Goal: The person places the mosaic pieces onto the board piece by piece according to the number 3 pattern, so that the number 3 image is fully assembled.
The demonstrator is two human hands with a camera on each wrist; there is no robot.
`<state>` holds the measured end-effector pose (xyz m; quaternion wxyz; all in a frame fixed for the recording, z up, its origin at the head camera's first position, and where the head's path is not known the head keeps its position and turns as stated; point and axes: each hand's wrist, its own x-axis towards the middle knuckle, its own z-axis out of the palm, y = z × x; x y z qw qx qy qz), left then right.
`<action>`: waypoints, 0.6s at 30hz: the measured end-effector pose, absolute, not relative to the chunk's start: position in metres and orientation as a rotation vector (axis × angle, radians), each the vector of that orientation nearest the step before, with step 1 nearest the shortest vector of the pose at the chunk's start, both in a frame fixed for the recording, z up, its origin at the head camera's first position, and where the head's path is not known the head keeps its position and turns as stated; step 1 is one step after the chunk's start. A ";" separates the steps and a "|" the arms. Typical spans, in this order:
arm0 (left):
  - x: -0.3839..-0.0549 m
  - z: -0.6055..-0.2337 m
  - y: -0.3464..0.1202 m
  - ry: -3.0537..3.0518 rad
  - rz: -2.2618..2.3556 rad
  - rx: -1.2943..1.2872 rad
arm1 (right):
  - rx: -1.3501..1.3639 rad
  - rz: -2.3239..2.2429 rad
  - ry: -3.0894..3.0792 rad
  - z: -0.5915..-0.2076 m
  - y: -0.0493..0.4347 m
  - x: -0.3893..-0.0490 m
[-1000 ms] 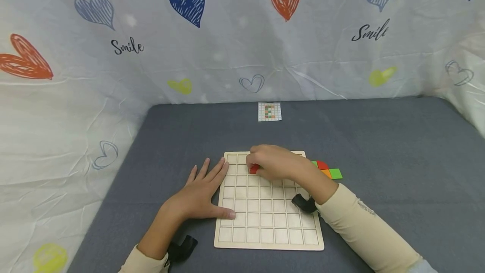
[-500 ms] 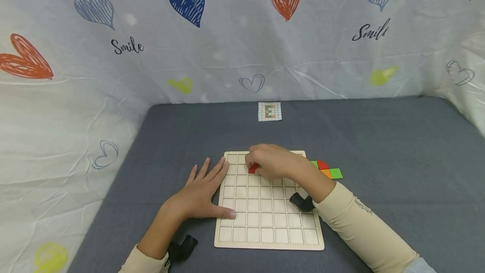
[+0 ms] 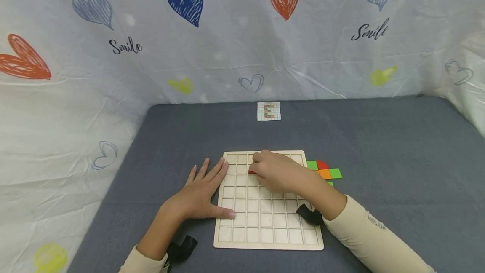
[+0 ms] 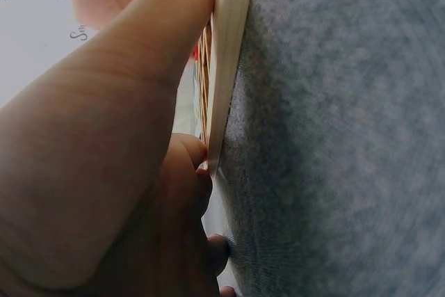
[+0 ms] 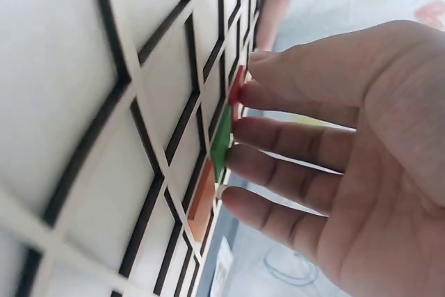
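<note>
A wooden grid board [image 3: 242,235] lies on the grey cloth. At its left edge, my left hand [image 3: 201,197] rests with fingers spread and the thumb on a border cell. Over the board's upper rows, my right hand [image 3: 278,172] bends down to a red tile [image 3: 251,172], largely hidden by the fingers in the head view. In the right wrist view, thumb and index finger pinch at the red tile [image 5: 237,87], while other fingertips touch a green tile [image 5: 220,142] beside it. An orange tile [image 5: 201,203] sits in the cell past the green one.
Loose tiles lie right of the board, among them a red tile [image 3: 322,164], an orange tile [image 3: 324,174] and a green tile [image 3: 335,173]. A small pattern card [image 3: 269,111] lies at the table's far edge, before a curtain [image 3: 219,54] printed with hearts.
My right hand has shifted slightly right and toward me, and less of the red tile shows under its fingers. More loose tiles are visible at right. My left hand stays put.
</note>
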<state>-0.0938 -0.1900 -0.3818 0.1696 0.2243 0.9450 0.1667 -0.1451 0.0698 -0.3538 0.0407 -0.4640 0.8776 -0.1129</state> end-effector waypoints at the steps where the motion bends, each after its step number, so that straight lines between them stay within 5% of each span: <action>1: -0.094 -0.382 -0.190 2.686 0.473 0.637 | -1.421 -0.351 2.690 -0.353 0.072 -0.142; 18: -0.094 -0.384 -0.191 2.682 0.489 0.648 | -1.499 -0.428 2.650 -0.356 0.111 -0.115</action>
